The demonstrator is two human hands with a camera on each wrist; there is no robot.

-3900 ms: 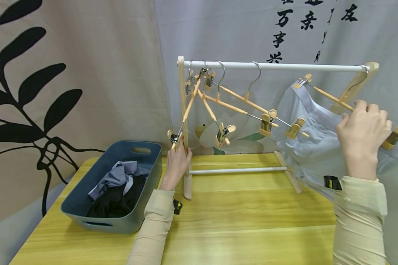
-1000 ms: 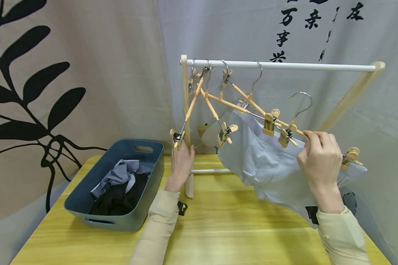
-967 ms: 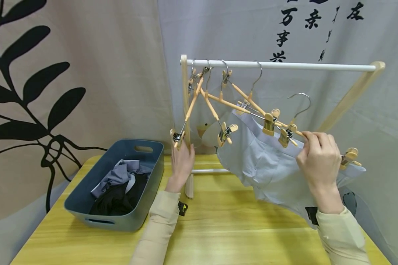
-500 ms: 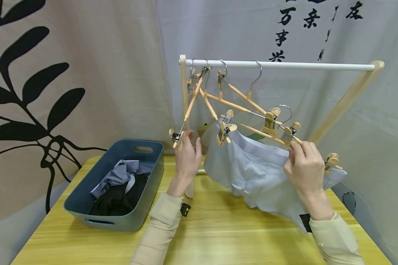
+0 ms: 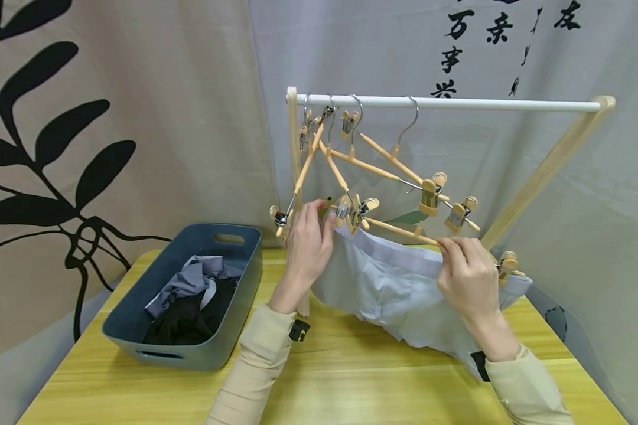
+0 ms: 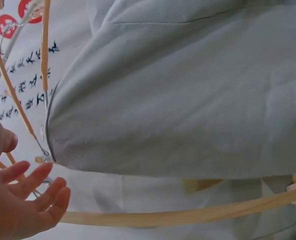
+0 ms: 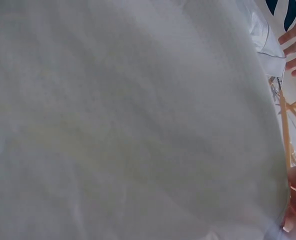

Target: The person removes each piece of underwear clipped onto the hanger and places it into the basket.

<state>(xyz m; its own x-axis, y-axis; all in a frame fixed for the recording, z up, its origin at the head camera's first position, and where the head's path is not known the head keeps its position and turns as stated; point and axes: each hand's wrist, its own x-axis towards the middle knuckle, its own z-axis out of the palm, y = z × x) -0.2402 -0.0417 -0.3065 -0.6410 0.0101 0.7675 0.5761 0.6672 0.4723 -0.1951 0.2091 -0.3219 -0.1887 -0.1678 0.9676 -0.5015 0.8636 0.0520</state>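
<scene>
My right hand (image 5: 468, 283) grips the wooden bar of a clip hanger (image 5: 399, 229) below the rack. From its clips hangs a pale blue garment with a waistband (image 5: 393, 289), shaped like shorts, its lower part close over the table. Beside the hanger's left clip (image 5: 342, 209) is my left hand (image 5: 309, 248), thumb and fingers apart. In the left wrist view this hand (image 6: 27, 195) has loosely bent fingers near the garment's corner, with nothing between them. Fabric fills most of the right wrist view, hiding much of the right hand.
A wooden rack with a white rail (image 5: 489, 104) holds several bare clip hangers (image 5: 372, 168) bunched toward its left end, overlapping the garment's hanger in the head view. On the table (image 5: 340, 378), left, stands a blue-grey basket (image 5: 218, 348) with grey-blue and black clothes (image 5: 191, 301).
The hanger with the pale blue garment came off the rail's right end and moved left and down in my right hand. My left hand left the rack's post and moved right to the hanger's clip.
</scene>
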